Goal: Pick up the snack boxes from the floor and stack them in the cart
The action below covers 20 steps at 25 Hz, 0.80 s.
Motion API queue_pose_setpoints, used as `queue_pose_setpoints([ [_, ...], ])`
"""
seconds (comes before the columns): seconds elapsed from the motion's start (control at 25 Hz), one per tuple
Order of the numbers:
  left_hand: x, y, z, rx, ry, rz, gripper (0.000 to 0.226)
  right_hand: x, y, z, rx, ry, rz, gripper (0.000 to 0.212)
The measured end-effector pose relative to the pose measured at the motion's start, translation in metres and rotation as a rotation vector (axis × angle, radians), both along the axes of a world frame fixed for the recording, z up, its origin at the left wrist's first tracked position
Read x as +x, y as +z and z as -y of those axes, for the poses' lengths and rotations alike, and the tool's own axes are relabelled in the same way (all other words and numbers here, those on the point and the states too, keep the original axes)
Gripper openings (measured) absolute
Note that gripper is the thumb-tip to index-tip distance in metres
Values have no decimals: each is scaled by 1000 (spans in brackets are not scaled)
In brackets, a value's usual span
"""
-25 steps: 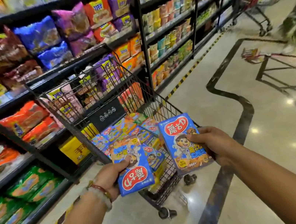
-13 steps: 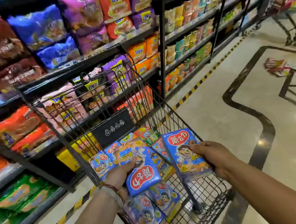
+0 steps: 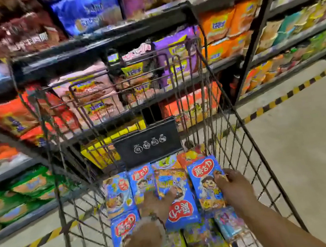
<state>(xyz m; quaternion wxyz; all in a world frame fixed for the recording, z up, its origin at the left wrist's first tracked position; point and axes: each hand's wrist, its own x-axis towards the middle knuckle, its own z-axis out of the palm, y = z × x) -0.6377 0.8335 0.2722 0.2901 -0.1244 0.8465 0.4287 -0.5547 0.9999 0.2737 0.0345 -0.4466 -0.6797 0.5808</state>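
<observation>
**Both hands down in the cart, a snack box in each**

Head view: both forearms reach forward and down into the wire cart [image 3: 241,123]. The left hand [image 3: 157,206] lies knuckles-up, its thumb [image 3: 172,192] hooked over the near face of a blue snack box [image 3: 181,210], the remaining fingers curled round the box's left edge; that box is turned so its red label sits toward the wrist. A beaded bracelet [image 3: 152,221] circles the left wrist. The right hand [image 3: 235,188] grasps a second blue box [image 3: 204,183] by its right edge, fingertips [image 3: 219,176] pinched onto the printed face, red label at the far end away from the wrist. The two held boxes sit side by side, edges nearly touching, between the two hands.

Beyond the fingertips and to the left of the left hand, more boxes [image 3: 118,192] lie flat in the basket; others lie under the wrists toward the near end.

The frame is smeared by motion, so finger outlines and print are soft. Whether the held boxes rest on the layer below or hang just above it cannot be told. Both elbows are cut off at the bottom edge. Store shelves [image 3: 100,32] of snack bags stand behind the cart's far wall.
</observation>
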Motion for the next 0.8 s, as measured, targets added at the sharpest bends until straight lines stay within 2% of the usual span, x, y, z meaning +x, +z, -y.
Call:
queue_pose_setpoints([
  [0.16, -25, -57, -34, -94, -23, -156, 53, -32, -65, -20, 81, 47, -21, 26],
  [0.28, -35, -81, -42, -78, -77, -389, 63, -46, -95, -27, 263, 158, 91, 27],
  [0.4, -27, -97, -37, -298, -351, -737, 61, -37, -108, -17, 565, 229, -35, 36],
  [0.44, -21, -94, -36, -348, -478, -723, 64, -31, -113, -9, 671, 263, -34, 39],
  [0.52, -13, -87, -36, -498, -684, -553, 80, -25, -125, 1, 886, 355, 11, 45],
  [0.6, -17, -95, -37, -627, -758, -534, 78, -39, -129, -1, 922, 410, 85, 50],
  [0.68, -37, -99, -44, -624, -776, -496, 68, -64, -130, -7, 913, 437, 102, 53],
  [0.8, -68, -104, -46, -536, -755, -453, 71, -88, -130, -10, 936, 475, 130, 57],
])
